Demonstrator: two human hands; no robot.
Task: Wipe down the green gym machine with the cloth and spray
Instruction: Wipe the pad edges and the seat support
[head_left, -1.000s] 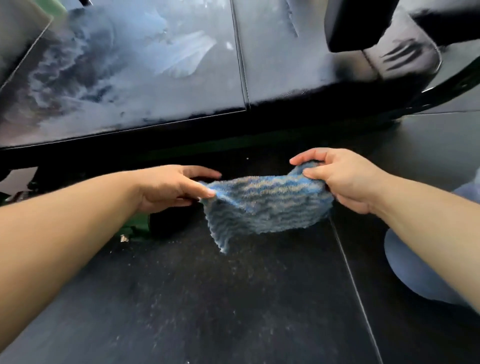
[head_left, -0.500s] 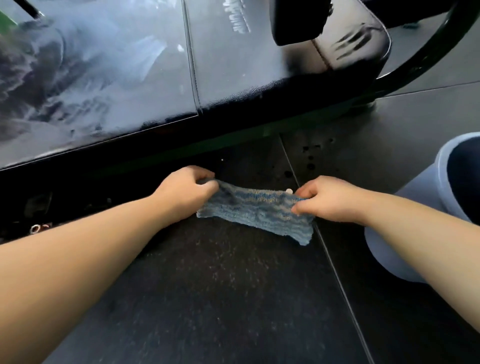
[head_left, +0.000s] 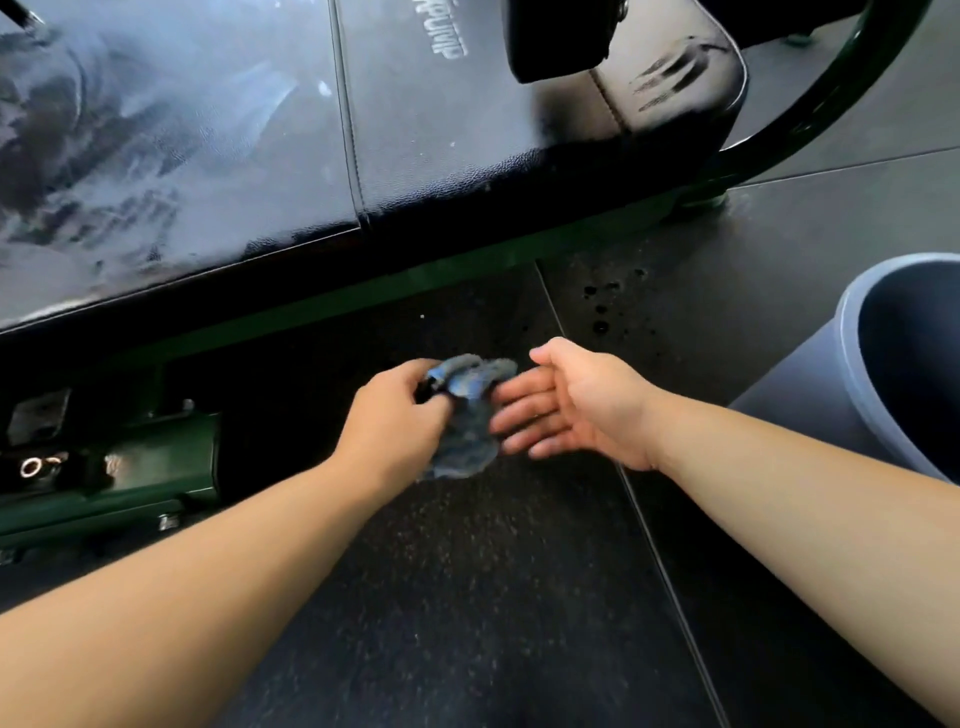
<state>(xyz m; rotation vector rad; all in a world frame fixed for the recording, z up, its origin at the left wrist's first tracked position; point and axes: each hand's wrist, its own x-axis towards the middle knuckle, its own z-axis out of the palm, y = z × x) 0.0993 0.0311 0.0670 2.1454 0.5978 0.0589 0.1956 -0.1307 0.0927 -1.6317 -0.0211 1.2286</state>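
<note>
left hand (head_left: 395, 415) grips cloth (head_left: 465, 415); right hand (head_left: 576, 410) flat, touching it.

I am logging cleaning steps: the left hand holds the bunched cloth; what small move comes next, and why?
Probably lift the cloth to the black pad and wipe: the left hand grips it bunched, the right hand is open, the pad looks smeared.

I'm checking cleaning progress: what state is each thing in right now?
cloth: bunched up, gripped by the left hand.
left hand: fingers curled round the cloth.
right hand: open, fingers straight, beside the cloth.
black pad: streaked with a whitish film.
bucket: open-topped, contents not visible.
floor: dotted with dark drops.
</note>
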